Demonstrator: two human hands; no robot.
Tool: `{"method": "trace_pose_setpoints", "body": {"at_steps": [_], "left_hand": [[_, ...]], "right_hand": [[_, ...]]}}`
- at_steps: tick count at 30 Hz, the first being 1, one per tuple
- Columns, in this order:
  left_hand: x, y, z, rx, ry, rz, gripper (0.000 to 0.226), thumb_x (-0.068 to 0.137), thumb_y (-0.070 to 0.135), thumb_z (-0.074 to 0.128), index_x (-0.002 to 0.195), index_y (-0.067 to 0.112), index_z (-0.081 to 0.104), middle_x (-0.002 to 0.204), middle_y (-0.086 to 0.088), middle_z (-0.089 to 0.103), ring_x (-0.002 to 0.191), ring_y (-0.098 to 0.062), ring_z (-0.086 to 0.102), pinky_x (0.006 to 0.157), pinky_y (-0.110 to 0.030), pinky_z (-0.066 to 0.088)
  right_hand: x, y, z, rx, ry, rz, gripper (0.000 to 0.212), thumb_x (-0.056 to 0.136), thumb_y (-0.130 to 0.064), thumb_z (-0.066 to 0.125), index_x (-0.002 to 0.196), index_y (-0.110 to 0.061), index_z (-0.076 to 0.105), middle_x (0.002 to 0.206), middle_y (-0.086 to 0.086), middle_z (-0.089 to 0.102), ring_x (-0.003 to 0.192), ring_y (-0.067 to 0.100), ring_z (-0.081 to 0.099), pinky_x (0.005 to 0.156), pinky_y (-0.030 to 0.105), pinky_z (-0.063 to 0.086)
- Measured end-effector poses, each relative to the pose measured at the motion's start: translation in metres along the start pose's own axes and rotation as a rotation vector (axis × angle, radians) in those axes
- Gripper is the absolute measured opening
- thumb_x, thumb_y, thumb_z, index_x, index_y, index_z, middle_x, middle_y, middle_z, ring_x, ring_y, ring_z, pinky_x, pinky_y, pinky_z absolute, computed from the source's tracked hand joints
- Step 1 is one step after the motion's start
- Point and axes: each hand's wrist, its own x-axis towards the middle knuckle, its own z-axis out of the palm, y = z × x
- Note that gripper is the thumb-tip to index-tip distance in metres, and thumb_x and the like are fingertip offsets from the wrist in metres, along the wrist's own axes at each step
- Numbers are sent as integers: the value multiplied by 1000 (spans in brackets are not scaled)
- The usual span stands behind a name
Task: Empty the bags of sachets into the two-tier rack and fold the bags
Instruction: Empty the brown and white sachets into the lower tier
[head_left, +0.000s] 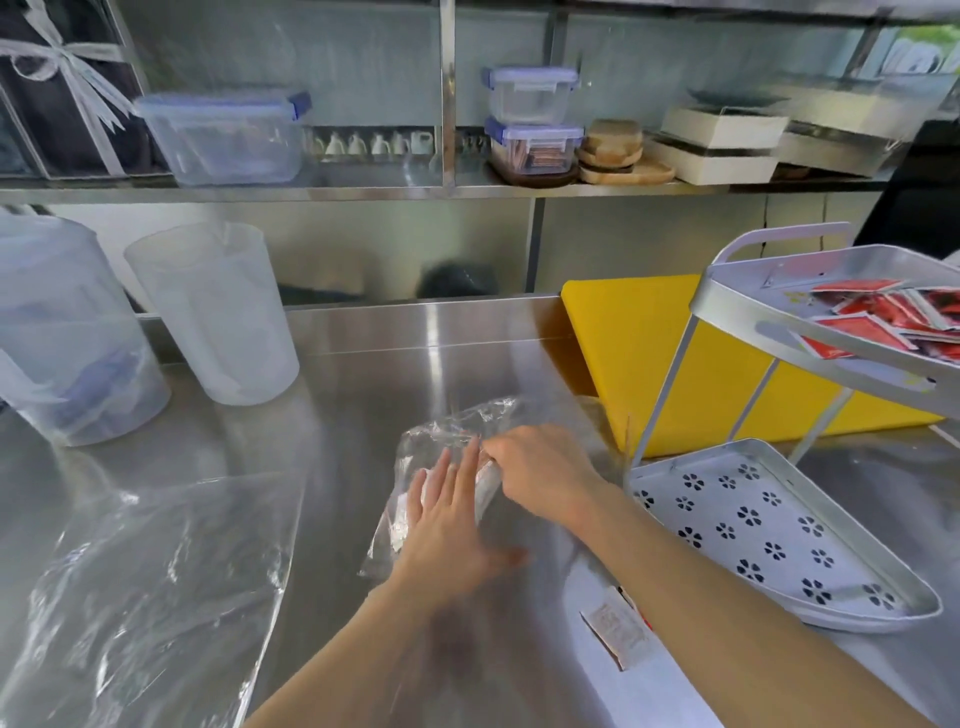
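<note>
A crumpled clear plastic bag (457, 431) lies on the steel counter in the middle. My left hand (447, 525) presses flat on it with fingers spread. My right hand (540, 473) pinches the bag's right edge. The white two-tier rack (670, 358) stands at the right: its top tier holds several red sachets (878, 322), its bottom tier (883, 613) with flower-shaped holes holds nothing. A second clear bag (145, 597) lies flattened at the lower left. One sachet (618, 631) lies on the counter under my right forearm.
Two translucent pitchers (218, 317) stand at the back left. A yellow cutting board (649, 353) lies behind the rack. A shelf above carries lidded plastic containers (530, 124), wooden plates and white boxes.
</note>
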Motion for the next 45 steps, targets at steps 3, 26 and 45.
{"method": "trace_pose_setpoints", "body": {"at_steps": [3,26,45], "left_hand": [[11,12,0,-127,201,-107,59,87,41,53,140,34,29,129,9,55,127,-21,47,100,-32,36],[62,111,-112,-1706,415,-828,25,92,35,51,115,25,53,83,7,51,74,-11,48,76,-23,40],[60,53,-152,-898,342,-85,108,56,36,83,140,19,17,142,-6,35,132,-21,35,107,-35,32]], "right_hand": [[11,-6,-23,-33,41,-57,22,81,-8,48,97,-16,61,97,9,71,92,30,63,73,34,39],[-2,-41,-13,627,359,383,18,82,-34,55,97,-24,57,94,-5,68,86,17,62,74,29,52],[2,50,-116,1321,445,127,41,81,12,54,67,-22,73,66,-8,74,64,6,68,59,13,50]]}}
